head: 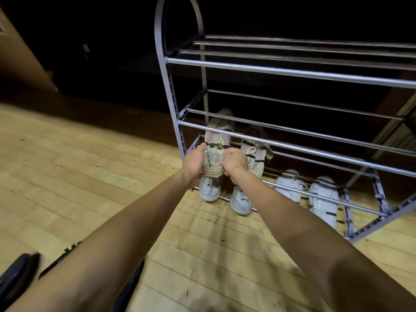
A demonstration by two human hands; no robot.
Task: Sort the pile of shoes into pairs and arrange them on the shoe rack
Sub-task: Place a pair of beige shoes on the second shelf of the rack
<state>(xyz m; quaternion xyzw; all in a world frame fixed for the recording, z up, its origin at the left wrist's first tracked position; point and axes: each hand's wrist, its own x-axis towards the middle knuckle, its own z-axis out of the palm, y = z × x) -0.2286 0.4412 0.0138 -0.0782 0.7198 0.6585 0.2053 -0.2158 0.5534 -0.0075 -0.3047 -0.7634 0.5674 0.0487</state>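
Between the two hands sits one cream shoe [215, 152] with pink and blue patches. The left hand [195, 164] curls its fingers round the left side of the shoe. The right hand [234, 165] curls round the right side. Both hands hold it tight, near its heel end. No other thing is in either hand.

The shoe is long, and its long line points away from the person, toward the back of the shoe rack [292, 74]. The heel end is close to the wrists. The toe end goes in under a silver bar [270, 144] and rests far back on the second shelf from the bottom. So the shoe lies straight ahead of the fingers, and both hands are equally near it.

Just beside it on the right is its twin shoe [255, 157], on the same shelf and pointing the same way. The two are close, but I cannot tell if they touch.

Below, on the bottom shelf, stand two white shoes [225, 194] with heels toward the person, and two more white shoes [308, 192] farther right. The top shelves hold nothing that I can see.

I think the next move is a small push straight forward, to line this shoe up with its twin.

At the bottom left, on the wood floor [90, 176], lies a dark thing [18, 273], too blurry to name.
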